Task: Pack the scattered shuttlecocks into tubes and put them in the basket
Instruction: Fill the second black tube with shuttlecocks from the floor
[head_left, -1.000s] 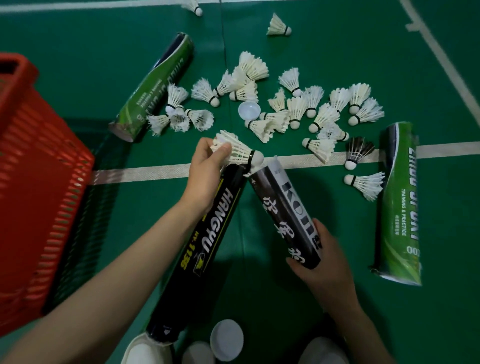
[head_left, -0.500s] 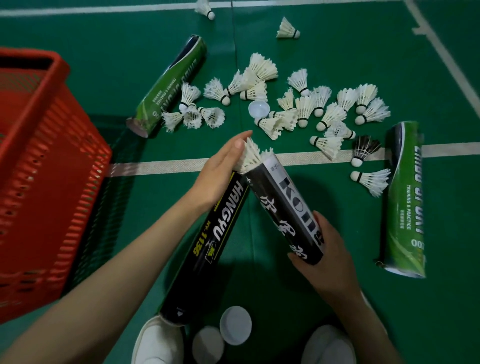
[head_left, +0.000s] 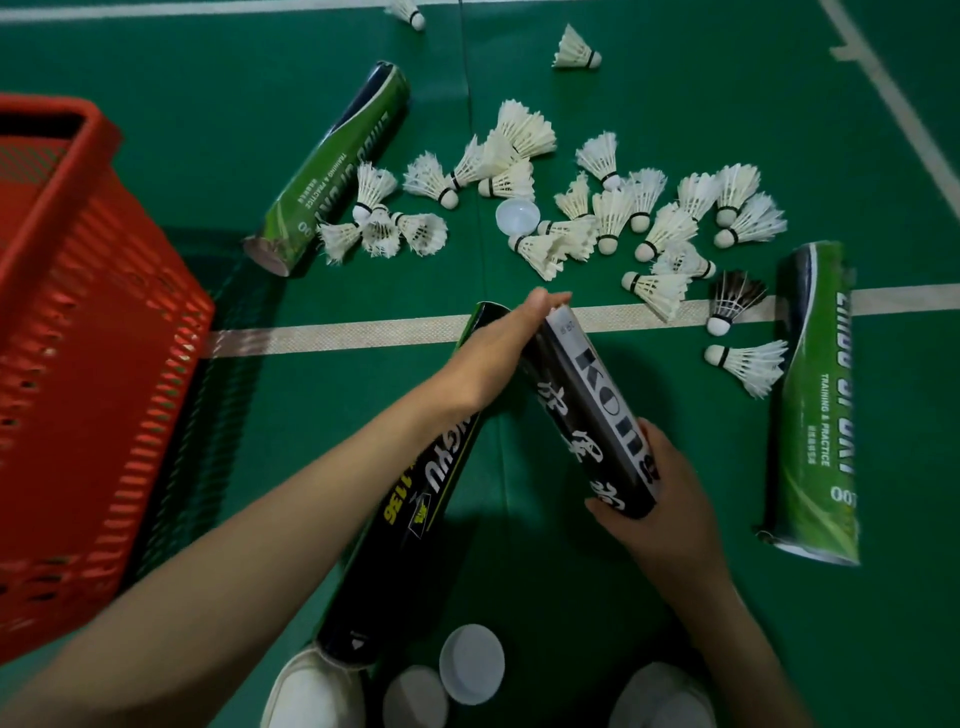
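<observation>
Two hands: right hand (head_left: 660, 514) round black tube (head_left: 587, 400) base, left hand (head_left: 498, 353) flat over rim.

White lines (head_left: 337, 332) cross a green court floor (head_left: 675, 88) at several angles.

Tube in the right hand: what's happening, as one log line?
right hand grips black-and-white tube | left hand flat over its mouth | shuttlecocks loose

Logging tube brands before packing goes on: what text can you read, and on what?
"KONS", roughly, plus unreadable brush characters: held tube
"GYU", "135", rest hidden: black tube
"TRAINING & PRACTICE", "00": right green tube, left green tube; big lettering unreadable
</observation>
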